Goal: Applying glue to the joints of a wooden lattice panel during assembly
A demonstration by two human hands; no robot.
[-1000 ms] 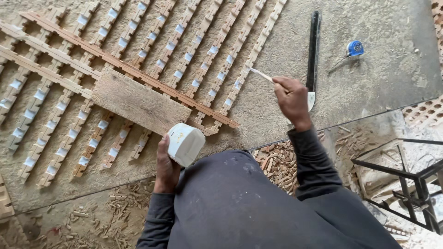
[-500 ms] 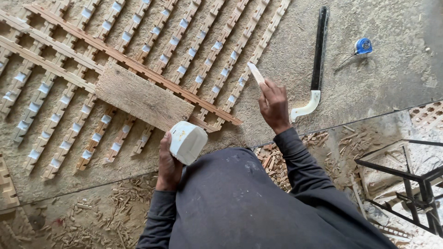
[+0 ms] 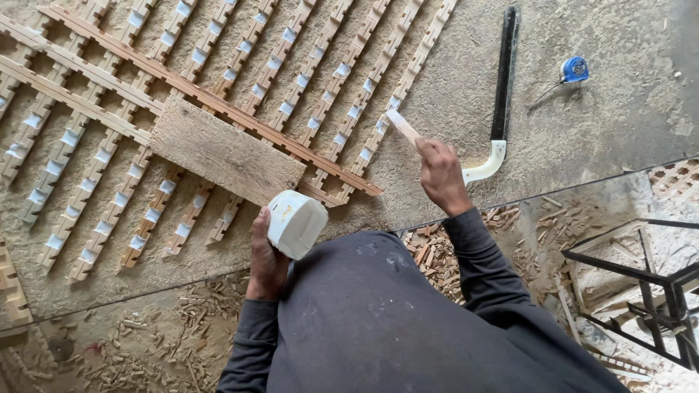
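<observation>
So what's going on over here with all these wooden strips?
A person bends over a floor covered with notched wooden strips laid side by side, their notches dabbed white. The left hand holds a white tub. The right hand holds a flat stick with its tip at one strip's notches. A flat board lies across the strips, with a black bar and a blue tape measure nearby.

Notched wood strips [image 3: 218, 109] lay in rows at left w/ a plank [image 3: 226, 153] on top. Right of them: a saw [image 3: 502, 87], then a tape measure [image 3: 574, 70]. Wood scraps [image 3: 145, 342] lay nearest.
</observation>
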